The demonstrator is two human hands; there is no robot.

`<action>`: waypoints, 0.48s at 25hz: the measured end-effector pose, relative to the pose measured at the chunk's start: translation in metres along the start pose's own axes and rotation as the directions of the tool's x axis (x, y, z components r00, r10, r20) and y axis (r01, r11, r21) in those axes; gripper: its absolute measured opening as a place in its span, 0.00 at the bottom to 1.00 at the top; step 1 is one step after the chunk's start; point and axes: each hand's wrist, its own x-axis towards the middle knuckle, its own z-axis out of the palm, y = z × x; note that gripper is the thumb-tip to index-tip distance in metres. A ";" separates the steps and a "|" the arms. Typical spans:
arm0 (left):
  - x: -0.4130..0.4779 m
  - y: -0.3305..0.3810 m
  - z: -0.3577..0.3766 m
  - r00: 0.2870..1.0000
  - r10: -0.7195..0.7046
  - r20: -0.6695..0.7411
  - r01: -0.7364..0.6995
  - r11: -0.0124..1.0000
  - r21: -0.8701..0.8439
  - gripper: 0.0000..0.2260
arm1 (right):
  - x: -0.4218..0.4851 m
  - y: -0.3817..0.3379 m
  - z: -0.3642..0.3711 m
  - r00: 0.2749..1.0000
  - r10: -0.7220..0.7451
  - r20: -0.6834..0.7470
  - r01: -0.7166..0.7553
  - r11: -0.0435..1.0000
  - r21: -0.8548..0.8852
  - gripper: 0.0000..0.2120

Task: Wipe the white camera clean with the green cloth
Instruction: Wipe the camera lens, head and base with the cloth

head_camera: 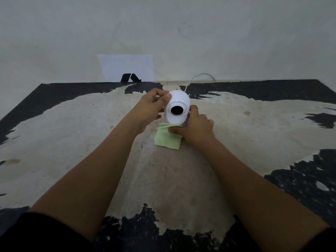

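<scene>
carefully holding the camera while i'm pinching the cloth

right now i'm gripping the white camera (pixel 177 108) with my left hand (pixel 151 110), thumb pressing high on its rounded shell and the other fingers wrapping behind it, out of view. my right hand (pixel 195 125) is closing on the green cloth (pixel 167 140), pinching its upper fold right under the camera's lower edge, while the rest of the cloth is hanging down toward the worn table (pixel 72 133).

what's worrying me: the shell looks smooth, so it may be slipping or twisting in my one-handed grip once i'm rubbing hard. the white cable (pixel 200 77) is trailing off behind, and tugging against it could be jerking the camera loose. the dark lens (pixel 176 110) is facing me, and i'm likely smearing it if the cloth is dragging grit across.

the camera is sitting between both hands, touching each, cloth just below it.
</scene>
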 end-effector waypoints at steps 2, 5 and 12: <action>0.001 -0.001 -0.001 1.000 0.004 0.005 -0.004 1.000 0.009 0.08 | 0.006 0.009 -0.016 0.994 -0.047 0.103 0.045 0.999 0.030 0.34; 0.001 -0.002 -0.001 1.000 0.004 0.012 -0.004 1.000 0.003 0.07 | 0.015 0.018 -0.037 0.982 -0.083 0.168 0.062 0.990 0.130 0.27; 0.001 -0.003 -0.001 1.000 0.002 0.020 -0.001 1.000 -0.011 0.07 | 0.019 0.024 -0.031 0.993 -0.076 0.093 0.077 0.997 -0.004 0.25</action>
